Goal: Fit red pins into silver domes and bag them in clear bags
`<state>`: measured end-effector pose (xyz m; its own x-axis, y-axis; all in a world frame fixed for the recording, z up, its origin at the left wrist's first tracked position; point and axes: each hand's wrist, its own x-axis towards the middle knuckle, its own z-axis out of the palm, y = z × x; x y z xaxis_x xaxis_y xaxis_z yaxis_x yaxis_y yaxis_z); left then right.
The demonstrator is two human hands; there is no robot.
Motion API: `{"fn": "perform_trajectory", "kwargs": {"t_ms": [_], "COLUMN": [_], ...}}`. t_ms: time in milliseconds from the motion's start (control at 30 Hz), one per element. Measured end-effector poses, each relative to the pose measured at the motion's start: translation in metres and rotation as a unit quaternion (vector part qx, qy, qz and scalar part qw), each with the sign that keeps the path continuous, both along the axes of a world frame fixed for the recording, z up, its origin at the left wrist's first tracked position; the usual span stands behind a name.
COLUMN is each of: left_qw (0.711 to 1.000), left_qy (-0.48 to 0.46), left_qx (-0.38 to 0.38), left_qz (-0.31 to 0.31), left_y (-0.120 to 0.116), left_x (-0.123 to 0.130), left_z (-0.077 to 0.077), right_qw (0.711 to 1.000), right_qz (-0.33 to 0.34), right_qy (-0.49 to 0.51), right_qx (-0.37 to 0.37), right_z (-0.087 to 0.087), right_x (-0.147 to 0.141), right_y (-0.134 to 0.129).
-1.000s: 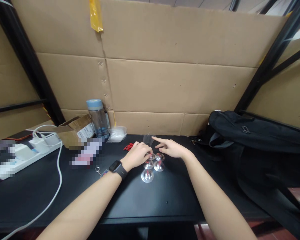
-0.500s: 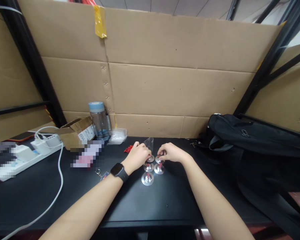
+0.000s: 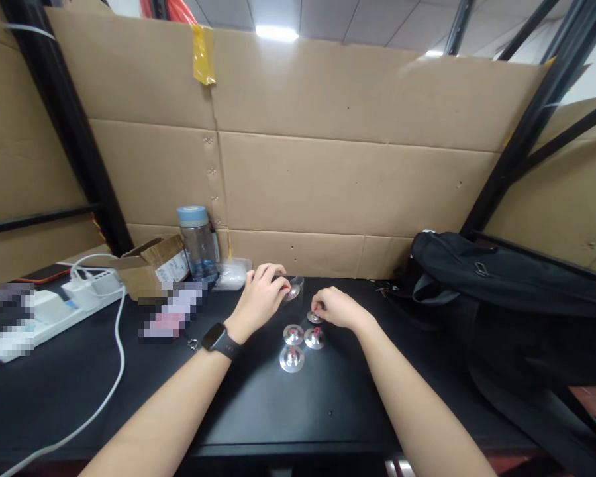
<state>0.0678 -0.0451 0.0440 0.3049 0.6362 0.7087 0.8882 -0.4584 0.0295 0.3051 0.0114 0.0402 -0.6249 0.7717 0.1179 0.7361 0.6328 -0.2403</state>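
Note:
My left hand (image 3: 263, 293), with a black smartwatch on its wrist, pinches a silver finger cymbal (image 3: 293, 292) by its red loop, lifted and tilted on edge. My right hand (image 3: 336, 307) has its fingertips closed on the red loop of another finger cymbal (image 3: 314, 317), which is at or just above the table; I cannot tell which. Nearer to me, three more domed cymbals with red loops lie on the black table: an upper left one (image 3: 293, 334), a right one (image 3: 314, 338) and a front one (image 3: 291, 359). A clear plastic bag (image 3: 298, 281) stands behind the lifted cymbal, partly hidden.
On the left are a white power strip (image 3: 54, 308) with cables, an open cardboard box (image 3: 151, 265), a blue-lidded bottle (image 3: 197, 245) and a clear plastic packet (image 3: 232, 274). A black backpack (image 3: 501, 291) fills the right side. A cardboard wall (image 3: 357, 185) closes the back.
My left hand has lifted a cymbal up and away from the row, moving back and left. My right hand remains at its cymbal, shifted slightly. The view has tilted up a little.

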Motion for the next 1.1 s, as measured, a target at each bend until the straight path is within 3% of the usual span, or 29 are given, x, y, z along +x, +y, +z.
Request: {"fn": "perform_trajectory", "kwargs": {"t_ms": [133, 233, 333, 400, 433, 600, 767, 900, 1100], "left_qw": [1.000, 1.000, 1.000, 0.998, 0.996, 0.972, 0.942, 0.928, 0.937], "left_qy": [-0.017, -0.006, -0.018, -0.057, -0.082, -0.230, -0.333, -0.372, -0.346], "left_qx": [0.009, -0.003, -0.014, -0.018, -0.020, -0.027, -0.039, -0.037, -0.021], "left_qz": [-0.002, -0.014, -0.008, 0.011, 0.021, 0.049, 0.018, 0.009, -0.048], "left_y": [0.000, 0.000, 0.004, 0.007, 0.009, 0.013, 0.019, 0.019, 0.004], "left_x": [0.001, 0.002, 0.000, -0.003, -0.004, -0.006, -0.003, 0.004, 0.021], "left_z": [0.000, -0.002, -0.004, -0.005, -0.005, -0.004, -0.010, -0.016, -0.012], "right_qw": [0.999, 0.984, 0.902, 0.847, 0.833, 0.815, 0.806, 0.787, 0.791], "right_qz": [-0.019, -0.001, -0.033, -0.052, -0.056, -0.055, -0.039, -0.042, -0.006], "right_qy": [0.024, 0.176, 0.425, 0.523, 0.544, 0.574, 0.591, 0.615, 0.601], "right_qx": [0.026, 0.030, 0.065, 0.081, 0.081, 0.054, 0.010, -0.013, -0.117], "right_z": [0.005, 0.012, 0.022, 0.027, 0.029, 0.030, 0.023, 0.015, 0.002], "right_x": [0.003, 0.001, -0.002, -0.001, 0.000, 0.003, -0.007, -0.023, -0.046], "right_y": [-0.002, -0.003, -0.003, -0.003, -0.003, -0.001, -0.002, -0.009, -0.022]}}
